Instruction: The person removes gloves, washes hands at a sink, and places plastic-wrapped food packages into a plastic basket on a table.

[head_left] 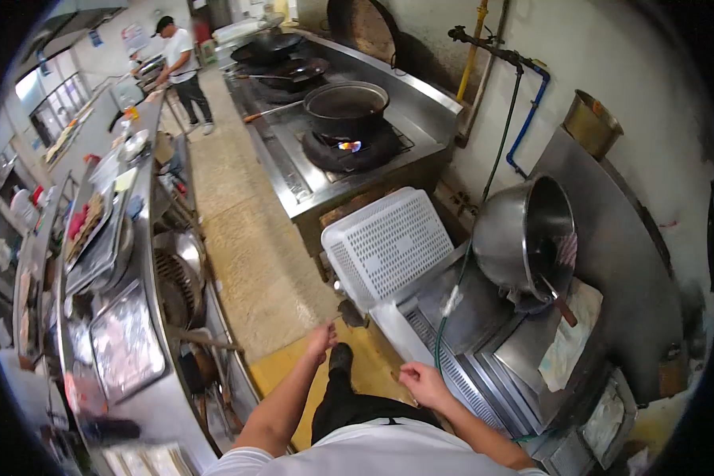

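Steel worktop [166, 408] fills the left of the frame, one shiny tray [127, 341] lying at its lower left. At lower centre the left hand [321, 341] is loosely curled, near one white perforated basket [393, 246] mid-frame, its long axis slanting from lower left to upper right. Further right, the right hand [424, 385] is also part-curled, contents of either impossible to tell, near one green hose [439, 341] rising toward upper right, left of one round pot [504, 234] whose mouth faces right.

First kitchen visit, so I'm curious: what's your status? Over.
Left hand and right hand curled, nothing visibly held. White basket ahead, untouched. Green hose runs near right hand.
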A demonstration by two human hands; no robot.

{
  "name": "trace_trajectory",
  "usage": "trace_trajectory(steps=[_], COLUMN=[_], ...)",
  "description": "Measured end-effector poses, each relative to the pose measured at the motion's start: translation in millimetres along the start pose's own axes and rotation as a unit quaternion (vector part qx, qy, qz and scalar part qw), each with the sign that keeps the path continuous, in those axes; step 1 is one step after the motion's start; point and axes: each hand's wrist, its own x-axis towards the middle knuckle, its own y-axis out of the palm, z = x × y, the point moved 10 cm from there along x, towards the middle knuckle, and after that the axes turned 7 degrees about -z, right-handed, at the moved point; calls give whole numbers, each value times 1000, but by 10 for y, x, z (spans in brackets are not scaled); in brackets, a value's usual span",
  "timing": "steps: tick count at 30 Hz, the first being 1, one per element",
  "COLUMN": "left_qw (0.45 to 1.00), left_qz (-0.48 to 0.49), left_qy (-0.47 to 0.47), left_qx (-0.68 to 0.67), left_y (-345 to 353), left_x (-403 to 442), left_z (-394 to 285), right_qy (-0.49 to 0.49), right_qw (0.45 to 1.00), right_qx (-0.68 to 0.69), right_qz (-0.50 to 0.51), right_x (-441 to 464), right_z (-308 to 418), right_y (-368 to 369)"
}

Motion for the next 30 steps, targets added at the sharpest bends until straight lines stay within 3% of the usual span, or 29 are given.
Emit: trace_trajectory(steps=[4,5,8,9,12,13,19,22,23,26,30], left_qw=[995,986,992,997,995,1000,961,983,978,966,980], left_qz=[-84,-114,-36,-30,79,5,-25,-120,-148,-165,-108], left_qy=[7,90,117,72,27,3,46,24,10,48,48], left_qx=[60,80,-24,-9,-53,-6,-272,-135,-146,-193,-158], left_y=[65,80,458,576,868,751,1192,1126,1164,1341,1358], left_x=[952,1407,1943,1696,2066,2435,1949,1367,1188,985,1349], left_z=[-687,-726,-906,-1144,-895,-592,-1337,-1783,-1921,-2237,-2056], right_qy=[76,119,89,102,112,122,148,144,144,135,139], right_qw=[996,993,992,990,987,985,981,981,980,981,980], right_qx=[3,-9,-15,-6,-1,-3,-11,-7,-2,9,-4], right_qz=[-35,-25,-85,-97,-116,-119,-122,-132,-134,-141,-145], right_x=[232,316,554,607,667,653,681,732,723,702,664], right_z=[218,233,497,535,519,481,518,646,665,744,750], right_y=[24,53,-25,-37,-41,-22,21,27,37,24,31])
